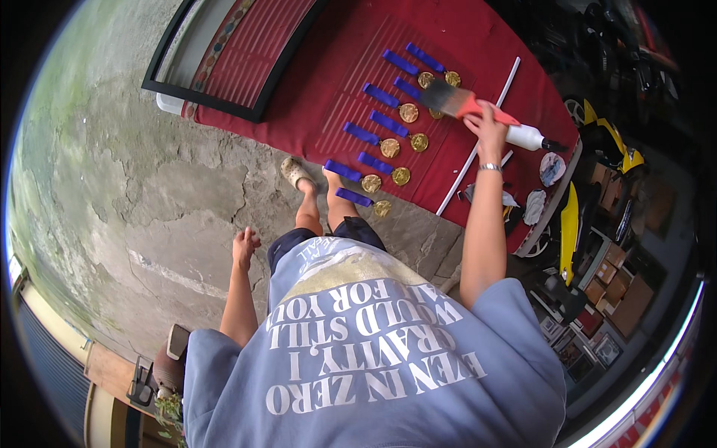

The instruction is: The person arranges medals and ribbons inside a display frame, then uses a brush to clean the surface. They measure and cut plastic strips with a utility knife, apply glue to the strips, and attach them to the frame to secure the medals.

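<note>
My right hand [487,131] grips the red handle of a wide paintbrush [451,98]. Its dark bristles hover above or rest on the upper gold medals; I cannot tell which. Two rows of gold medals [390,148] with blue ribbons [361,134] stretch over a red cloth [321,119]. The lowest medals overlap my legs in the picture, past the cloth's near edge; what supports them is hard to make out. Beside my right hand lies a white bottle [525,137] with a black top. My left hand [246,247] hangs over the floor, loosely curled and apparently holding nothing.
A black rectangular frame [258,104] lies at the table's left. Thin white strips [457,181] and crumpled pale cloths [552,169] are at the right. Yellow-and-black machine parts [570,231] and boxes [611,270] stand beyond the table. Cracked concrete floor [149,187] spreads leftward.
</note>
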The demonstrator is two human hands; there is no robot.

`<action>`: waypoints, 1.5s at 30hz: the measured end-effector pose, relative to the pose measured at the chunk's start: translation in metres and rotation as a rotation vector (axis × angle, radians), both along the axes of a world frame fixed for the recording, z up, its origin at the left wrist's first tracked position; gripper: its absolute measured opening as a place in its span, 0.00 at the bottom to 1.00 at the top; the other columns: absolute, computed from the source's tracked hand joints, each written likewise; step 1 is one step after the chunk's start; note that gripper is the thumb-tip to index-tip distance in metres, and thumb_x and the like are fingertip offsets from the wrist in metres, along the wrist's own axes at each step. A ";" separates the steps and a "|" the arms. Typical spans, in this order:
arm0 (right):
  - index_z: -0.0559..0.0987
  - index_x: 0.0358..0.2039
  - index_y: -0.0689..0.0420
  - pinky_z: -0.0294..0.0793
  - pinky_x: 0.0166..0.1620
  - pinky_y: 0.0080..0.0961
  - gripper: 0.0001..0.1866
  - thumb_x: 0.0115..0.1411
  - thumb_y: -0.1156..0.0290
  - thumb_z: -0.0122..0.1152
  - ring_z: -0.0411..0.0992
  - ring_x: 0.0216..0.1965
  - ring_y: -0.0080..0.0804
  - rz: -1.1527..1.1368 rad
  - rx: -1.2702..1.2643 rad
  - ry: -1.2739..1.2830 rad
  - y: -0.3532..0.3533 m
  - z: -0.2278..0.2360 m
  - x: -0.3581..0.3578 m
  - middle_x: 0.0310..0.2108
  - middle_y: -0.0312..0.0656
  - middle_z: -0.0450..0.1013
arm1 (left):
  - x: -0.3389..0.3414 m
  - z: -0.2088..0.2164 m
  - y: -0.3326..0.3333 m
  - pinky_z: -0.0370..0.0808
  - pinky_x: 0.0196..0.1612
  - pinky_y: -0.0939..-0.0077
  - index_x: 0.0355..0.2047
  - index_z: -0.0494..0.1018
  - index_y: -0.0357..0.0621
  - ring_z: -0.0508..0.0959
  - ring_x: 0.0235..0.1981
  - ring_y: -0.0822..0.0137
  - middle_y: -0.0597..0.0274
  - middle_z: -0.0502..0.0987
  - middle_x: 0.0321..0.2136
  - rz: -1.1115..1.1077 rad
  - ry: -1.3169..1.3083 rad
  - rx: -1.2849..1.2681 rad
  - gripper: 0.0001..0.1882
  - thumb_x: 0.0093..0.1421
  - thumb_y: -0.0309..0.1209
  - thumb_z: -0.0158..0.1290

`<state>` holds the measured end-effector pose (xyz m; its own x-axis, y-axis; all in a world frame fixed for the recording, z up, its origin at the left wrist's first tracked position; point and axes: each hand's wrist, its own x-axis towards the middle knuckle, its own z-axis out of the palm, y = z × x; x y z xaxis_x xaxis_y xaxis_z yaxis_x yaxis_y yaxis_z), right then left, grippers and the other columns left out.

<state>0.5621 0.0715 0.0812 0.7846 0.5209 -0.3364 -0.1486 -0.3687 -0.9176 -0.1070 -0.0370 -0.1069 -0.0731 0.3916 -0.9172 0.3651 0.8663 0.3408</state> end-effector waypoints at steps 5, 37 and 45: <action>0.81 0.38 0.62 0.82 0.36 0.35 0.14 0.62 0.63 0.57 0.82 0.28 0.41 0.186 -0.572 -1.009 -0.035 0.027 0.006 0.30 0.49 0.81 | -0.037 0.003 -0.059 0.71 0.31 0.73 0.43 0.75 0.41 0.80 0.27 0.66 0.63 0.78 0.26 0.005 0.043 -0.221 0.27 0.66 0.56 0.50; 0.82 0.36 0.62 0.81 0.34 0.31 0.15 0.66 0.62 0.56 0.82 0.30 0.38 0.462 0.063 -0.467 0.091 0.012 -0.116 0.30 0.47 0.80 | -0.008 0.034 -0.011 0.70 0.30 0.77 0.40 0.76 0.39 0.77 0.25 0.72 0.66 0.77 0.23 0.113 -0.013 0.035 0.23 0.69 0.50 0.49; 0.80 0.42 0.63 0.83 0.33 0.26 0.15 0.64 0.63 0.61 0.81 0.30 0.33 0.183 0.020 -0.061 0.046 -0.004 -0.058 0.35 0.44 0.80 | 0.042 0.065 0.052 0.71 0.34 0.77 0.38 0.76 0.41 0.78 0.27 0.73 0.69 0.77 0.24 -0.057 -0.102 0.183 0.21 0.70 0.49 0.49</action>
<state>0.5045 0.1171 0.0775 0.6949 0.6626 -0.2792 -0.0250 -0.3659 -0.9303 -0.0654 0.0148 -0.0418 0.0434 0.5531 -0.8320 0.3675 0.7655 0.5281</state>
